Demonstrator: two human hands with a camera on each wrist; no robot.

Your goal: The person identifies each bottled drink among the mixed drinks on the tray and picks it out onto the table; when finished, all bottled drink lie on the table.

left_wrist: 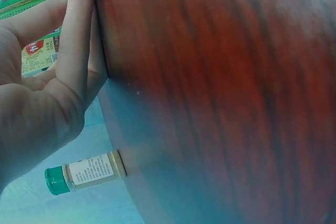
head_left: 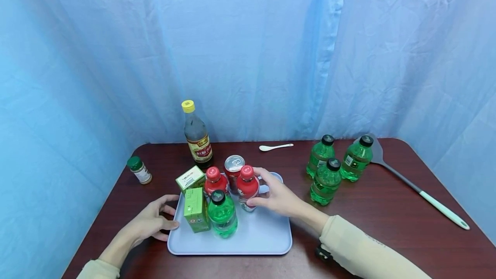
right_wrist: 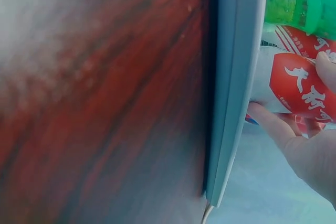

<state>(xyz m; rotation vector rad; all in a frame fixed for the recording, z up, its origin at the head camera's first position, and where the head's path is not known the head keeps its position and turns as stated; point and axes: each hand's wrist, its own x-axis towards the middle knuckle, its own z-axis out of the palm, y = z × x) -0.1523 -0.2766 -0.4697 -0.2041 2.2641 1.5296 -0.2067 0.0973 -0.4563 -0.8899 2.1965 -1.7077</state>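
My right hand [head_left: 277, 195] curls its fingers and thumb round a red-capped bottle [head_left: 246, 186] with a red and white label, upright over the pale tray [head_left: 259, 242]. In the right wrist view this bottle [right_wrist: 302, 85] has its base at the tray surface. Beside it are another red-capped bottle [head_left: 215, 182], a drink can [head_left: 234, 168], a green soda bottle [head_left: 222, 216] and two green cartons, one standing in front [head_left: 195, 210] and one behind [head_left: 190, 178]. My left hand [head_left: 153, 218] touches the tray's left rim with loosely bent fingers.
Behind the tray stands a sauce bottle [head_left: 198, 141] with a yellow cap, and a white spoon [head_left: 276, 147] lies to its right. A green-lidded spice jar [head_left: 139, 170] is at the left. Three green soda bottles [head_left: 326, 182] and a long-handled spatula [head_left: 410, 184] occupy the right side.
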